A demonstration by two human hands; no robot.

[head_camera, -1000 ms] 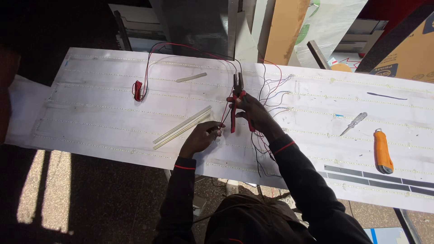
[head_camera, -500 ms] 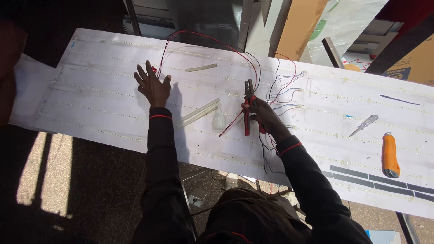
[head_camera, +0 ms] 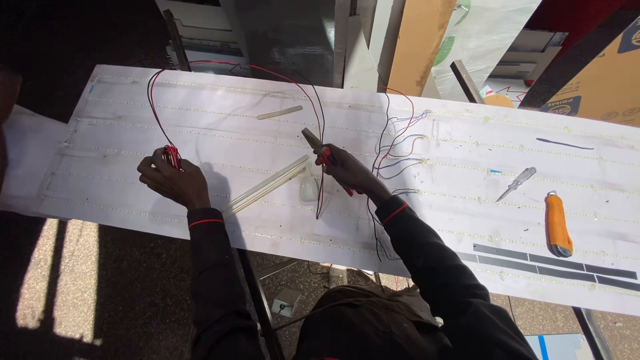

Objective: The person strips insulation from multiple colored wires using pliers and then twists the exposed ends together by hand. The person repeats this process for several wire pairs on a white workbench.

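On the long white panel (head_camera: pixel 200 120), your left hand (head_camera: pixel 170 179) is closed around a little red wire bundle (head_camera: pixel 173 157) near its left end, and your right hand (head_camera: pixel 350 173) grips red-handled pliers (head_camera: pixel 320 152) near the middle, by the front edge.

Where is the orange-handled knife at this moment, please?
In the head view, the orange-handled knife lies on the white panel at the far right, just right of the small screwdriver.
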